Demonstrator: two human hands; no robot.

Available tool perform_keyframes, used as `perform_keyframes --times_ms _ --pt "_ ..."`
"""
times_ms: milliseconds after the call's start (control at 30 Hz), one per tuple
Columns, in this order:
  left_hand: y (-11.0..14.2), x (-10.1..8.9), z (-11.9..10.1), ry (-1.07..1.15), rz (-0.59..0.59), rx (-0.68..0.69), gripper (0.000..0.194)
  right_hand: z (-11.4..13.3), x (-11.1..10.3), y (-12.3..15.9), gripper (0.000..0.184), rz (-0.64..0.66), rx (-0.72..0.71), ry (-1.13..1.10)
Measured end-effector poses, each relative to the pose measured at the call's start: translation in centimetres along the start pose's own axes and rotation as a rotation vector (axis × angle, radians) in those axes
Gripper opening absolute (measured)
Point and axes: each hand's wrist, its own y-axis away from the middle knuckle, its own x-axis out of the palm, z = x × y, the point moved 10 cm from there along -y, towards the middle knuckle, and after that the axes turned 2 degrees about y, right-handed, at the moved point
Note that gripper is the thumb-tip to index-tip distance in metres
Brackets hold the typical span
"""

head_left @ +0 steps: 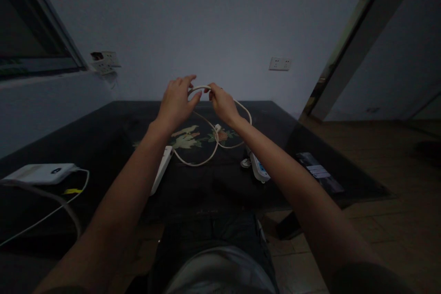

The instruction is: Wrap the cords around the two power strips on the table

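Both of my hands are raised over a dark table (103,147) and hold a white cable (200,163) between them. My left hand (177,101) pinches the cable's upper loop between thumb and fingers. My right hand (222,103) is closed on the same loop just to the right. The cable hangs down in loops onto the table, with a small white plug (217,127) on it. A white power strip (161,170) lies under my left forearm. Another white strip with blue marks (259,170) lies under my right forearm.
A white device (41,173) with a cable and a yellow tag sits at the table's left edge. A dark flat card (320,172) lies at the right edge. Wall sockets (279,63) are on the far wall. Wooden floor lies to the right.
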Motion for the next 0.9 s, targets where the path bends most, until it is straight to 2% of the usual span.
perform_keyframes --times_ms 100,167,233,333,433,500,567,767,900 --pt "-0.5 1.7 0.6 -0.077 0.171 -0.03 0.029 1.3 0.5 0.1 0.024 0.064 -0.052 0.057" --pt "-0.2 1.8 0.9 -0.056 0.196 -0.015 0.029 1.5 0.9 0.1 0.025 0.093 -0.074 0.066" --pt "0.2 1.7 0.8 0.08 0.214 -0.007 0.031 1.4 1.2 0.0 0.025 0.099 -0.085 0.074" --pt "0.5 1.2 0.6 0.473 0.229 -0.091 0.034 0.5 1.7 0.0 0.026 0.082 -0.066 0.075" --pt "0.3 -0.4 0.3 0.84 0.165 -0.198 0.033 -2.0 2.3 0.4 0.028 0.068 0.048 0.053" --pt "0.1 -1.6 0.0 0.959 0.103 -0.224 0.034 -4.1 2.9 0.9 0.03 0.074 0.168 0.038" --pt "-0.1 -2.7 -0.1 1.016 0.057 -0.22 0.036 -5.5 3.5 1.2 0.03 0.107 0.238 0.03" --pt "0.0 -5.7 -0.5 1.17 -0.104 -0.162 0.043 -7.5 5.2 1.3 0.036 0.284 0.295 0.081" --pt "-0.1 -6.7 -2.1 1.245 -0.095 -0.103 0.047 -9.6 4.4 1.5 0.034 0.332 0.407 0.254"
